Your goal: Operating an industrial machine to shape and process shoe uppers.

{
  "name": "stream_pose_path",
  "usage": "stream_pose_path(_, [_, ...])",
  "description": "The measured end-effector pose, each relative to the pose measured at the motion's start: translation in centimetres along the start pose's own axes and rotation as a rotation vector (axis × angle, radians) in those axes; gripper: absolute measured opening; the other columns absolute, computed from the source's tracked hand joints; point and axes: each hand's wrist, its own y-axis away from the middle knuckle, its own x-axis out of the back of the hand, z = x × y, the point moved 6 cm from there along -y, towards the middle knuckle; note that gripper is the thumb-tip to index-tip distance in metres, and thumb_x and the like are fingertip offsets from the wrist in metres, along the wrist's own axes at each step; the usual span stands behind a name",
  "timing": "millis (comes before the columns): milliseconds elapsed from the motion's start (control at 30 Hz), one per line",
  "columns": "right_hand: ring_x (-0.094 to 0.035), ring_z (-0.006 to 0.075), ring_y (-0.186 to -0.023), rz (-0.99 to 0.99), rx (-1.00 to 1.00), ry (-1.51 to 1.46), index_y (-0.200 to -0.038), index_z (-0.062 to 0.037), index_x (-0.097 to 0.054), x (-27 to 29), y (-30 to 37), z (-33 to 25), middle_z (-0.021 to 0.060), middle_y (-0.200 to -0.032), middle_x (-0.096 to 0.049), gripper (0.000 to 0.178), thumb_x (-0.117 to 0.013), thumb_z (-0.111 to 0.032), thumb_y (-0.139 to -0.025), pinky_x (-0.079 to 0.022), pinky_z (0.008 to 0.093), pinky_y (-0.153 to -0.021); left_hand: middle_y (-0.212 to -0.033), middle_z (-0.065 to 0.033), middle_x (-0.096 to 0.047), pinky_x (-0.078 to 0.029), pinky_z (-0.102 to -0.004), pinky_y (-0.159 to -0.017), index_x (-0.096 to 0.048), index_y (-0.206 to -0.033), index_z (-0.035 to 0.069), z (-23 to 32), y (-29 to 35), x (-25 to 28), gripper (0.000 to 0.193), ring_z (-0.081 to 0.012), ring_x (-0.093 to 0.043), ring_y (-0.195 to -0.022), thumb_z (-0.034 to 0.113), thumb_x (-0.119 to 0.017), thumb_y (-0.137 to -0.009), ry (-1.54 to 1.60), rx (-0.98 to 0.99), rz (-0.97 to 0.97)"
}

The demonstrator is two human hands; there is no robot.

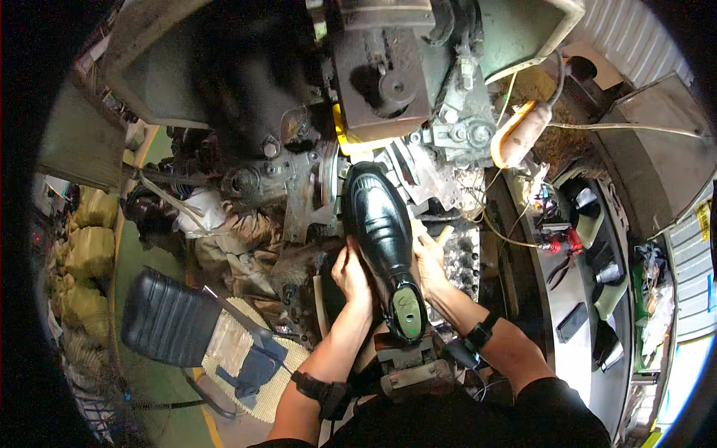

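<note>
A glossy black leather shoe (377, 216) lies lengthwise in the middle of a machine, its toe pointing away from me. In its opening sits a green shoe last (409, 312) with a small hole in its top. My left hand (352, 276) grips the shoe's left side, fingers curled against the lower edge. On the right side my right hand (429, 263) clasps it too; its fingertips are partly hidden by the shoe. The toe is just below a dark machine head (385, 75) with a yellow edge. Behind the heel is a metal block (409, 366).
A lit lamp (520, 136) hangs to the right on a cable. Farther right a curved shelf (556, 291) holds a phone (573, 322), red-handled pliers (565, 250) and shoe parts. At left stand a black-backed chair (168, 317) and yellowish sacks (91, 250). Crumpled brown cloth (243, 254) lies beside the machine.
</note>
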Motion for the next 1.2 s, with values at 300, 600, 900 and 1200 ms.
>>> stream_pose_path(300, [-0.049, 0.0103, -0.120, 0.088, 0.035, 0.179, -0.132, -0.0044, -0.058, 0.7, 0.8, -1.0, 0.0032, -0.133, -0.056, 0.036, -0.058, -0.011, -0.097, -0.031, 0.0281, -0.110, -0.102, -0.0094, -0.069, -0.050, -0.0295, -0.079, -0.069, -0.107, -0.007, 2.0, 2.3, -2.5, 0.041, -0.0169, -0.063, -0.086, 0.032, -0.066, -0.094, 0.420, 0.331, -0.181])
stream_pose_path(600, [-0.059, 0.0142, -0.094, 0.152, -0.013, 0.148, -0.124, -0.0032, -0.061, -0.7, 3.2, -2.8, 0.0037, -0.108, -0.063, 0.029, -0.060, -0.011, -0.095, -0.049, 0.0282, -0.088, -0.105, -0.0106, -0.069, -0.049, -0.0320, -0.083, -0.069, -0.107, -0.003, 2.5, 3.1, -1.0, 0.043, -0.0192, -0.063, -0.090, 0.037, -0.065, -0.093, 0.104, 0.285, -0.090])
stream_pose_path(900, [-0.052, 0.0151, -0.112, 0.156, 0.014, 0.172, -0.124, -0.0031, -0.061, 0.1, 1.8, -2.4, 0.0013, -0.118, -0.060, 0.030, -0.060, -0.010, -0.095, -0.039, 0.0309, -0.103, -0.109, -0.0139, -0.067, -0.053, -0.0374, -0.083, -0.065, -0.111, -0.006, 5.5, 4.7, -3.1, 0.043, -0.0244, -0.064, -0.093, 0.034, -0.063, -0.095, 0.163, 0.421, -0.087])
stream_pose_path(1200, [-0.055, 0.0142, -0.094, 0.111, -0.189, 0.016, -0.112, -0.0053, -0.064, -0.9, 1.9, -2.4, 0.0027, -0.102, -0.060, 0.018, -0.059, -0.009, -0.095, -0.046, 0.0333, -0.092, -0.100, -0.0074, -0.069, -0.049, -0.0320, -0.083, -0.069, -0.105, 0.002, 6.2, 4.5, -3.3, 0.038, -0.0192, -0.062, -0.088, 0.037, -0.056, -0.097, 0.078, 0.399, -0.158])
